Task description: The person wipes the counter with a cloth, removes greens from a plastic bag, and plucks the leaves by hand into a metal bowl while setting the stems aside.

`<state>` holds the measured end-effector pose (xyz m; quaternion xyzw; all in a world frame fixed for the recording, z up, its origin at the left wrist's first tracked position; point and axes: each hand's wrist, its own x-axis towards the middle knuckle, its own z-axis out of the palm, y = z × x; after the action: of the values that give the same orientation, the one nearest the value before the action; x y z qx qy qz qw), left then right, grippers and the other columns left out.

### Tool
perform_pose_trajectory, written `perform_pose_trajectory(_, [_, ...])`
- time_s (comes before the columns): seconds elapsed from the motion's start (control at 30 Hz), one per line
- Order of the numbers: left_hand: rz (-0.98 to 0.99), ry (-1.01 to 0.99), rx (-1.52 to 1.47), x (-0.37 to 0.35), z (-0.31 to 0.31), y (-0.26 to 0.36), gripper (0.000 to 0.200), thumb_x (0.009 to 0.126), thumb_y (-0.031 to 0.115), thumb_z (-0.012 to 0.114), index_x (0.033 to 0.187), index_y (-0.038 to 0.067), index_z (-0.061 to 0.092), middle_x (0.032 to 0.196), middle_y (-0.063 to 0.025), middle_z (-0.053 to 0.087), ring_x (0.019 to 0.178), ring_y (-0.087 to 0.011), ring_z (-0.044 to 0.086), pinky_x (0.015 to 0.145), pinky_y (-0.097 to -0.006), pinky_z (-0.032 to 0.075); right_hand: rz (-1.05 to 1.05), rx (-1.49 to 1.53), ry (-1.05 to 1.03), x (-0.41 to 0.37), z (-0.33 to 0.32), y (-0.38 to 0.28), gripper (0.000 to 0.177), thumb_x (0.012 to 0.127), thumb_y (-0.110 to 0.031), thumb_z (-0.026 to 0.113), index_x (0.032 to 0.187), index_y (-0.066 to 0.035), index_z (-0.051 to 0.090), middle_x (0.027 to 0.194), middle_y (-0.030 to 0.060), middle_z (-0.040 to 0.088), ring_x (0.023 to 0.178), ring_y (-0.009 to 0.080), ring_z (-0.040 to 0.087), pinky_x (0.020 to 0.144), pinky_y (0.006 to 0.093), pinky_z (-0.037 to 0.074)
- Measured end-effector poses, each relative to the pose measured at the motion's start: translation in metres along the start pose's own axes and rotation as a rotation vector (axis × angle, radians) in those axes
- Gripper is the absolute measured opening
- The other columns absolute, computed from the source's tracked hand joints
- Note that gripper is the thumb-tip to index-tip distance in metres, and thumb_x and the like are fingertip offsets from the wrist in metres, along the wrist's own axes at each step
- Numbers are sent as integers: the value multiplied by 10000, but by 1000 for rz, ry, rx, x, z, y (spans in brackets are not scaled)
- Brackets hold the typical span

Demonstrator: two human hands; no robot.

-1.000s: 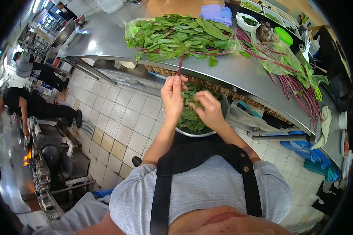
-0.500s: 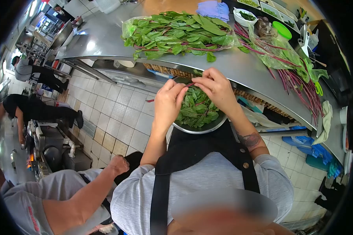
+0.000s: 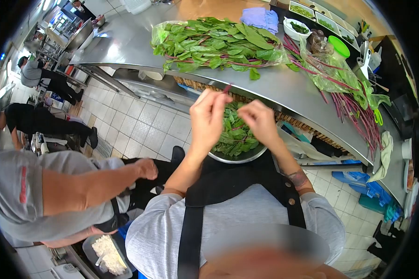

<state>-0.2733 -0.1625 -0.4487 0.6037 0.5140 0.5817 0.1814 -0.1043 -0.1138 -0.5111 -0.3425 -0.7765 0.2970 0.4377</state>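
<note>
My left hand is closed on a thin red stem, whose end sticks up past the fingertips. Across from it, my right hand has its fingers bent together in a pinch. They are slightly blurred, and what they hold, if anything, cannot be made out. Beneath both hands, a metal bowl against my apron contains plucked green leaves. On the steel counter ahead lies a large heap of leafy greens with red stems, partly on a clear plastic bag.
Bare red stems and a plastic bag lie on the counter's right side. A blue cloth and a white bowl stand behind. A co-worker's arm is close on my left, near a tub of white food.
My hands, together at the stem before, have moved apart. The stem now stands up from my left hand. The co-worker at left has shifted, bringing the white food tub into view.
</note>
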Motion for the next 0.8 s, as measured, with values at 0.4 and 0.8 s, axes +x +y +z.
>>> perform_pose_trajectory(0.4, [1060, -27, 370, 114, 209, 55, 382, 809, 68, 592, 1190, 88, 600, 1089, -97, 583, 1070, -297, 562, 910, -464, 425, 175, -76, -343, -51, 48, 39, 356, 848, -165, 654, 1170, -18, 616, 1256, 203, 574, 1084, 395, 584, 938, 445, 468])
perform_pose_trajectory(0.8, [230, -99, 653, 81, 117, -59, 169, 772, 81, 649, 929, 25, 620, 908, -151, 568, 886, -363, 593, 763, -461, 497, 123, -57, -459, -53, 54, 50, 341, 817, -134, 677, 1138, -22, 653, 1133, 190, 612, 1020, 373, 612, 911, 424, 492])
